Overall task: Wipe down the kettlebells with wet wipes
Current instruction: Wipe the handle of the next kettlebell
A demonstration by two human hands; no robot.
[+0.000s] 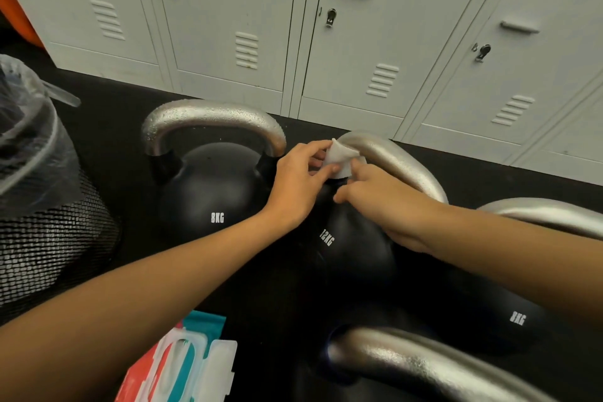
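Grey lockers (359, 26) behind "8KG" kettlebell (212, 192); both hands (301, 184) pinching wipe (341, 157) over "12KG" kettlebell (352, 241).

My right hand (388, 202) covered the neck of the 12 kg kettlebell (352, 238), and both hands hid most of the wipe (341, 155). The frame cut off the nearest kettlebell (408, 365) at the bottom, the wipes pack (182, 365) too, and the bin (49, 222) at the left. The bin's contents blurred behind its plastic liner.
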